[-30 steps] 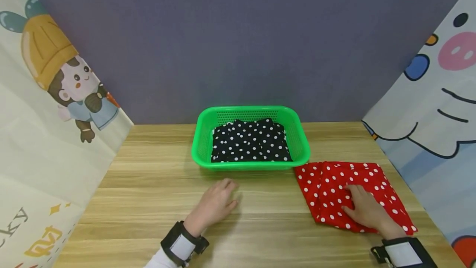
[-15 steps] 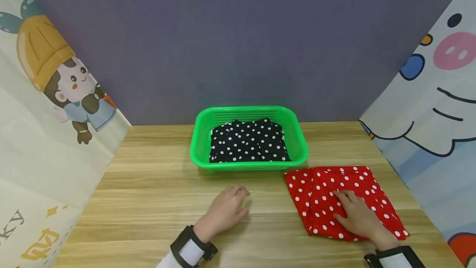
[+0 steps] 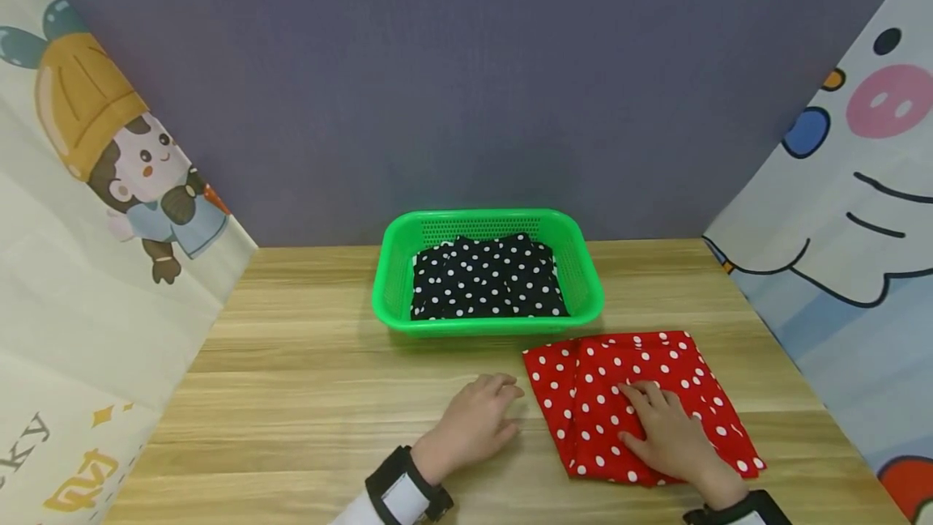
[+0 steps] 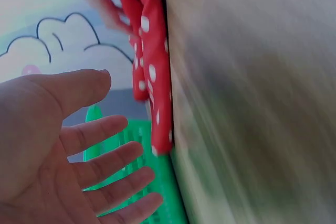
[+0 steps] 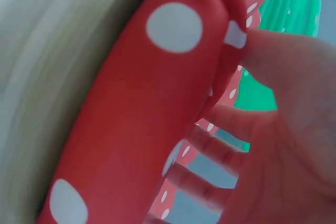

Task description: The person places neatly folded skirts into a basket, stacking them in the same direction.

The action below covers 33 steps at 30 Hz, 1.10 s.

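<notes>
A folded red cloth with white dots (image 3: 598, 395) lies on the table, right of centre. My right hand (image 3: 670, 436) rests on top of it, fingers spread; the right wrist view shows the thumb and fingertips touching the red fabric (image 5: 142, 93). Just left of the cloth, my left hand (image 3: 477, 420) is held near the tabletop with nothing in it. In the left wrist view its fingers (image 4: 113, 161) stretch loosely toward the cloth's near edge (image 4: 155, 72).
Behind the cloth stands a green perforated basket (image 3: 394, 282) holding folded black cloth with white dots (image 3: 488, 278). The wooden table (image 3: 291, 395) ends at a dark grey panel (image 3: 466, 87). Printed sheets (image 3: 95, 306) hang at both sides.
The red cloth has slid left and toward the person under my right hand, turning a little. My left hand has moved right, closer to the cloth. The basket stays put.
</notes>
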Tool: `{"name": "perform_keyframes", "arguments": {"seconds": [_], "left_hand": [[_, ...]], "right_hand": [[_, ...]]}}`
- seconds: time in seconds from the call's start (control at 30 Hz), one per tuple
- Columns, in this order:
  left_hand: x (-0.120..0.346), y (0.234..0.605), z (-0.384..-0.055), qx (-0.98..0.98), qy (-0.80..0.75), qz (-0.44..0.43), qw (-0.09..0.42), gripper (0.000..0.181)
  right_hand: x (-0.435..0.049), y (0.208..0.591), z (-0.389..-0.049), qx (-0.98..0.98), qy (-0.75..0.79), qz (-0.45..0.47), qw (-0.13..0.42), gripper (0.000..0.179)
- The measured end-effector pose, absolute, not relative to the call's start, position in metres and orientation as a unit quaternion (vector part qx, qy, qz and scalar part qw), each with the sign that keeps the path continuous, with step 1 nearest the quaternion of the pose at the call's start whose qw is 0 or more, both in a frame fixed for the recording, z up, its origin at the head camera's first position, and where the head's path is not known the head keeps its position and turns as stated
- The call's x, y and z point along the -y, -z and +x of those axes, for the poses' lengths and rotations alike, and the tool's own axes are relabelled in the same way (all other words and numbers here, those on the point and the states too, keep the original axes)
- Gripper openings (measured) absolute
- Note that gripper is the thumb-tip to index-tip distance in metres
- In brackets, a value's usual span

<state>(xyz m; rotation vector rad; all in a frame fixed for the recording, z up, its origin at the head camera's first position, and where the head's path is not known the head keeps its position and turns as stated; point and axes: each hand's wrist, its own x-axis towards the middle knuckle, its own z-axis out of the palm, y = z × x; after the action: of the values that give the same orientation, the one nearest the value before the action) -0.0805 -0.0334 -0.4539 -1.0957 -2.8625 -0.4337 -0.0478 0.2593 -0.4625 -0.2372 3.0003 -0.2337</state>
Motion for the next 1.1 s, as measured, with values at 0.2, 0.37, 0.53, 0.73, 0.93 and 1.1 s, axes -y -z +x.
{"name": "perform_keyframes", "arguments": {"seconds": [0.2, 0.37, 0.53, 0.73, 0.93, 1.1], "left_hand": [[0.014, 0.457, -0.075, 0.913, 0.141, -0.381, 0.015, 0.041], [0.004, 0.456, -0.072, 0.912, 0.136, -0.388, 0.001, 0.045], [0.002, 0.457, -0.071, 0.919, 0.113, -0.377, -0.015, 0.048], [0.010, 0.456, -0.069, 0.928, 0.112, -0.352, -0.059, 0.055], [0.023, 0.451, -0.067, 0.931, 0.127, -0.331, -0.091, 0.058], [0.033, 0.450, -0.066, 0.931, 0.127, -0.326, -0.102, 0.059]], "right_hand": [[-0.240, 0.463, -0.047, -0.991, 0.084, -0.083, 0.063, 0.079], [-0.228, 0.462, -0.046, -0.990, 0.089, -0.089, 0.062, 0.079], [-0.217, 0.461, -0.046, -0.989, 0.094, -0.095, 0.070, 0.081], [-0.209, 0.459, -0.043, -0.985, 0.101, -0.105, 0.088, 0.078], [-0.205, 0.456, -0.039, -0.978, 0.137, -0.120, 0.104, 0.076], [-0.206, 0.452, -0.040, -0.973, 0.166, -0.132, 0.086, 0.074]]}}
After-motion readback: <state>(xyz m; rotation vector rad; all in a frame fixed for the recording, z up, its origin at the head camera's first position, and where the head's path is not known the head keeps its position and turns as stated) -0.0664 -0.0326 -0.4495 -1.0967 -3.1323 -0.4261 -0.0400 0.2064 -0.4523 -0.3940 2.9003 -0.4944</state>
